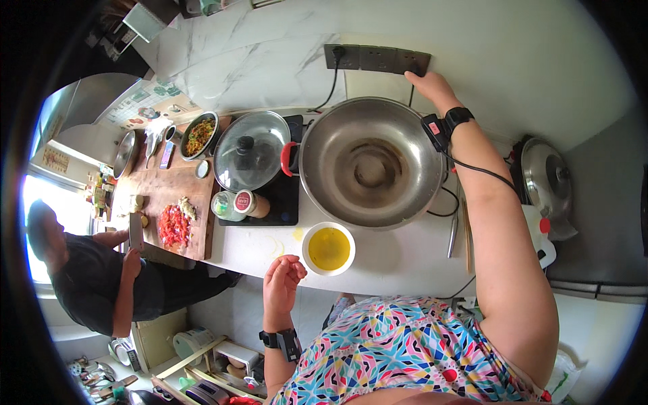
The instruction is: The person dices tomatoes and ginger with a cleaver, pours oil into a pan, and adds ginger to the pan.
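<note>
My right hand (431,87) reaches up to the black wall socket strip (377,58), at its right end. A dark plug with a cord sits there; my fingers are partly hidden, so their grip on it is unclear. Below stands a wide steel wok (374,162) with red handles, bare inside apart from brownish marks on its bottom. My left hand (284,278) hangs half-curled and holds nothing, just left of a white bowl (329,248) of yellow oil-like liquid near the counter's front edge.
Left of the wok, a glass-lidded pan (251,151) rests on a black cooktop (283,210) beside two jars. Chopped red pieces (174,225) lie on a wooden board (152,185). Another person (96,273) holds a cleaver (135,231) there. Chopsticks (466,238) lie at right.
</note>
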`<state>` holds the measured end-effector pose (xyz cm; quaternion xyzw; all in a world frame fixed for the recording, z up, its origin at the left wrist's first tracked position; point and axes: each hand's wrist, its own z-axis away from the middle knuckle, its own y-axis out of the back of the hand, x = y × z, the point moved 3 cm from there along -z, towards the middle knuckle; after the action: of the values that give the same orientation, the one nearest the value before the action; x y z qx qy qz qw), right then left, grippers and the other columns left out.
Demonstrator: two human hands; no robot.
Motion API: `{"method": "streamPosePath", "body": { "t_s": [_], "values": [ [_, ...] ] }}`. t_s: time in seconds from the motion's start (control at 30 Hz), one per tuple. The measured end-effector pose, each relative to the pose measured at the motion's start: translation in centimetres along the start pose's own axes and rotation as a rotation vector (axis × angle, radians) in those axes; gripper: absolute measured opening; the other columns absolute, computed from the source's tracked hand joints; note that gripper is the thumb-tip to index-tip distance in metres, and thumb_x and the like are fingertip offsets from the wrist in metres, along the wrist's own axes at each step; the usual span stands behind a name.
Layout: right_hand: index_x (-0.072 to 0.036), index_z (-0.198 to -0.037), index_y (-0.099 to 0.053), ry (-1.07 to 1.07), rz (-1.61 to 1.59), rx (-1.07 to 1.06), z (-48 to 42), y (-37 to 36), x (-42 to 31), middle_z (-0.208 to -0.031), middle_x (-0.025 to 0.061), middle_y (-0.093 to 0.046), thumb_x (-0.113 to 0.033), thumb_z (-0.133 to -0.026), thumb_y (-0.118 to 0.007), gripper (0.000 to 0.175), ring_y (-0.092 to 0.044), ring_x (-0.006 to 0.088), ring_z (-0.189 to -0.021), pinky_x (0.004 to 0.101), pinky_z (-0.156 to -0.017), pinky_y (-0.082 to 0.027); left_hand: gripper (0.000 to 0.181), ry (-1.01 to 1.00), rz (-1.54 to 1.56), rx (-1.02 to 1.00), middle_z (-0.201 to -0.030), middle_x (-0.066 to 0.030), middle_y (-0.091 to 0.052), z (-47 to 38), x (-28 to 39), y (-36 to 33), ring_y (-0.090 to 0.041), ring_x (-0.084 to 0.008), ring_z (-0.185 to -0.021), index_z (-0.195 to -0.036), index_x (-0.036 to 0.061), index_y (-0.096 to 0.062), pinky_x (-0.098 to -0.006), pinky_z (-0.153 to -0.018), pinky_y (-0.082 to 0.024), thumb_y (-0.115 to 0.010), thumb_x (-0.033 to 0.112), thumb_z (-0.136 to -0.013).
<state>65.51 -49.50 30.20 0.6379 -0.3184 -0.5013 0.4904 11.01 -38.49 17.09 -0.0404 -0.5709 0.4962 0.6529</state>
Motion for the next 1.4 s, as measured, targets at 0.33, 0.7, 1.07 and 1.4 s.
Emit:
{"method": "streamPosePath", "body": {
  "t_s": [0.33,0.7,1.07,1.4],
  "values": [
    [-0.008,-0.107,-0.068,0.180,-0.748,0.272,22.4,14.4,6.8,-0.091,-0.0007,-0.065,-0.034,-0.090,-0.063,0.032,-0.053,0.0056,-0.077,0.0213,-0.071,-0.044,0.022,0.075,-0.111,-0.293,-0.090,-0.0080,-0.062,0.2,-1.6,-6.8,-0.059,-0.0163,-0.084,-0.107,-0.0018,-0.060,-0.0285,-0.078,-0.049,-0.050,0.016,-0.098],
    [0.000,-0.134,-0.049,-0.168,-0.822,0.486,40.7,15.3,32.6,-0.137,0.0145,-0.050,-0.008,-0.090,-0.053,0.045,-0.045,0.0211,-0.128,0.0341,-0.107,-0.033,0.016,0.301,-0.606,-0.700,-0.072,0.0015,-0.050,0.5,-11.3,-20.5,-0.050,-0.0080,-0.066,-0.081,0.0077,-0.050,-0.0215,-0.059,-0.040,-0.064,0.003,-0.086],
    [0.001,-0.110,-0.062,-0.290,-0.461,0.650,39.7,6.4,31.9,-0.098,0.0092,-0.068,-0.025,-0.084,-0.069,0.037,-0.063,0.0182,-0.088,0.0330,-0.080,-0.049,0.041,0.307,-0.710,-0.658,-0.052,0.0050,-0.033,0.2,-12.4,-23.3,-0.027,-0.0060,-0.044,-0.064,0.0118,-0.038,-0.0253,-0.040,-0.021,-0.060,0.026,-0.095],
    [-0.003,-0.093,-0.067,-0.247,-0.547,0.770,39.3,6.0,32.0,-0.087,0.0070,-0.069,-0.025,-0.083,-0.072,0.025,-0.063,0.0131,-0.079,0.0313,-0.073,-0.050,0.031,0.412,-0.592,-0.781,-0.066,-0.0022,-0.053,-0.1,-12.6,-24.1,-0.038,-0.0083,-0.051,-0.080,0.0034,-0.053,-0.0227,-0.047,-0.032,-0.049,0.026,-0.100]
  ]
}}
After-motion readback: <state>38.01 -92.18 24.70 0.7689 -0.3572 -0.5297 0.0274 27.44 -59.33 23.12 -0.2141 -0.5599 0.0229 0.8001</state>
